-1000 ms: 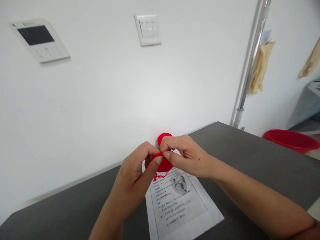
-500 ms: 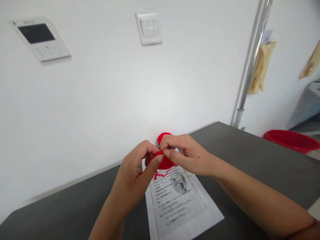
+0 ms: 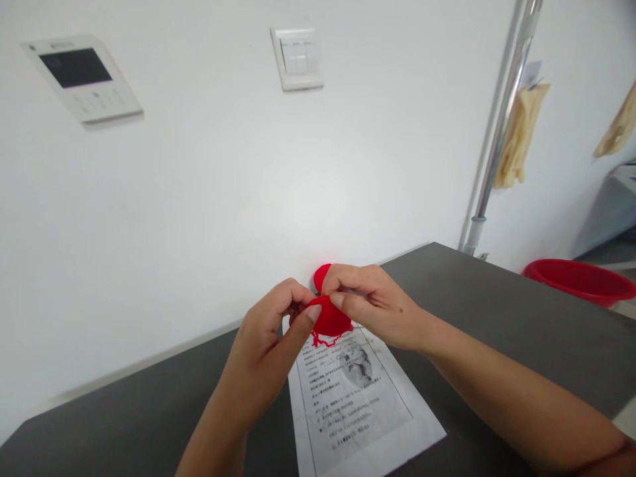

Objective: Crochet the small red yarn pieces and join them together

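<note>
Between both hands a small red cloth piece (image 3: 332,318) is held up by its top edge, over the sheet of paper. My left hand (image 3: 278,331) pinches its left side between thumb and fingers. On the right side of the edge, my right hand (image 3: 380,306) is closed with thumb and index finger together. A loose, wavy red yarn (image 3: 325,342) hangs below the cloth. Behind my right hand a rounded red object (image 3: 320,276) sits near the wall, partly hidden. The printed paper (image 3: 348,411), with text and a grey picture, lies under the hands.
The dark grey table (image 3: 472,318) meets the white wall. On the wall are an intercom panel (image 3: 82,76) and a light switch (image 3: 298,58). To the right stand a metal pole (image 3: 501,139), hanging yellowish gloves (image 3: 521,136) and a red basin (image 3: 579,281).
The right hand's fingertips have shifted slightly right and up along the cloth's edge. More of the cloth's face now shows between the hands, and the hanging yarn sits a little higher.
</note>
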{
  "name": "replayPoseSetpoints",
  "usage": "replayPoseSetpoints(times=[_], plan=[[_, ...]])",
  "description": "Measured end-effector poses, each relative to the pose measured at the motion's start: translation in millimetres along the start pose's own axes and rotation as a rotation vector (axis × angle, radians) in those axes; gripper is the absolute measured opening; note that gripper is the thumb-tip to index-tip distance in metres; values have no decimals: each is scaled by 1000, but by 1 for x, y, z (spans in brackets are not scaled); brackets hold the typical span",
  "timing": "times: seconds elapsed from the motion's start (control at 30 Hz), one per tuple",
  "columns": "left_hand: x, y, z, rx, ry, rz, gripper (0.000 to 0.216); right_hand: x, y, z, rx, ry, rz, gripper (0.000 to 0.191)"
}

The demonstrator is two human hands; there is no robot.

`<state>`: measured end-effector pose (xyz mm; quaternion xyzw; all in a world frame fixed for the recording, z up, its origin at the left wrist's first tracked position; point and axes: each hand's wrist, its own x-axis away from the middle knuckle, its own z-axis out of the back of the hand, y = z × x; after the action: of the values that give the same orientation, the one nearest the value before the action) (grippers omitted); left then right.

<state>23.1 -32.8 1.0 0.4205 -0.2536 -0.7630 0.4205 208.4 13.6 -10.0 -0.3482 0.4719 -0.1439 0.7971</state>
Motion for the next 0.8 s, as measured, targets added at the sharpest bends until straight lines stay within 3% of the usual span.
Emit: replayPoseSetpoints(times=[0.8], plan=[[1, 4, 0, -77, -17, -84, 18, -1, -2, 0, 39, -28, -9, 12]])
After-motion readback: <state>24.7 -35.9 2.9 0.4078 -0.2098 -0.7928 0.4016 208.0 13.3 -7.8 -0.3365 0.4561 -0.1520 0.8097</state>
